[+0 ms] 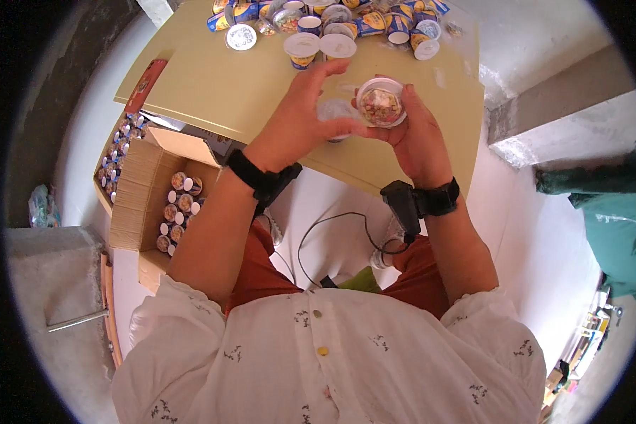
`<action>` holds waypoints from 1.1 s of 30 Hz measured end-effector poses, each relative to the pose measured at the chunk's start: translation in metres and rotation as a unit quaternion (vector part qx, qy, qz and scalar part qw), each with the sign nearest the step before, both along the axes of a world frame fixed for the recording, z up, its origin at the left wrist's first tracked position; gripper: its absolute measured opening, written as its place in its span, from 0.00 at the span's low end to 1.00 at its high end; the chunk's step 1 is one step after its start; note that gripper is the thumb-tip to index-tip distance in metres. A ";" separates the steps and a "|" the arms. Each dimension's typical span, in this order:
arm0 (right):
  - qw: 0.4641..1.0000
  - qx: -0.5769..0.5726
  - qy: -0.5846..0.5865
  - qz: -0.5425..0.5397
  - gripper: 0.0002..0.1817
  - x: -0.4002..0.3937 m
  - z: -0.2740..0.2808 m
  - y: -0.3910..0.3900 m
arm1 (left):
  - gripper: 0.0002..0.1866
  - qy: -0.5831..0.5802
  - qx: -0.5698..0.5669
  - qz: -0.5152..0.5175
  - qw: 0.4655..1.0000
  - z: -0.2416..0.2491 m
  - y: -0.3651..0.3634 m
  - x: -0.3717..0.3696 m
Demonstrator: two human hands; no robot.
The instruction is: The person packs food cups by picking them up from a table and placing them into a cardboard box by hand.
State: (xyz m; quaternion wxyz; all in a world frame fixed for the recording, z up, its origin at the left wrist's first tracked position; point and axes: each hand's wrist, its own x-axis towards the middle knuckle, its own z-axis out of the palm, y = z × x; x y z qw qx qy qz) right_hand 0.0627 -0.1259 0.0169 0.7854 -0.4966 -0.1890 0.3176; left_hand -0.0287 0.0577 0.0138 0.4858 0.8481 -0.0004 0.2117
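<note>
My right hand (420, 138) holds a clear round cup (380, 103) with pinkish and tan pieces inside, its open or clear top facing the camera. My left hand (304, 116) is beside it on the left, fingers and thumb spread in a wide curve with nothing between them. Beneath that hand, a translucent round lid or cup (337, 112) lies on the yellowish table (212, 78), partly hidden by the thumb. Two white-topped cups (302, 46) stand side by side just beyond my left fingertips.
A pile of blue and yellow cups (371, 25) covers the table's far side. To the left below the table stands an open cardboard box (131, 194) of small cups, with another filled box (103, 177) behind. A dark cable (318, 225) hangs between my legs.
</note>
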 end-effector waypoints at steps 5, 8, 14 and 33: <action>0.996 0.039 0.075 0.034 0.25 -0.001 -0.016 0.010 | 0.46 -0.060 0.102 -0.062 0.991 0.002 -0.019 0.001; 0.996 0.018 0.087 0.010 0.26 -0.010 -0.012 0.014 | 0.46 -0.069 0.102 -0.080 0.989 -0.003 -0.019 0.006; 0.998 -0.020 0.013 0.066 0.30 -0.004 -0.014 0.010 | 0.36 -0.019 0.031 -0.032 0.999 0.001 -0.018 -0.001; 0.978 -0.172 -0.105 0.048 0.26 0.000 -0.044 -0.003 | 0.34 0.136 0.011 0.036 0.990 -0.026 -0.010 -0.003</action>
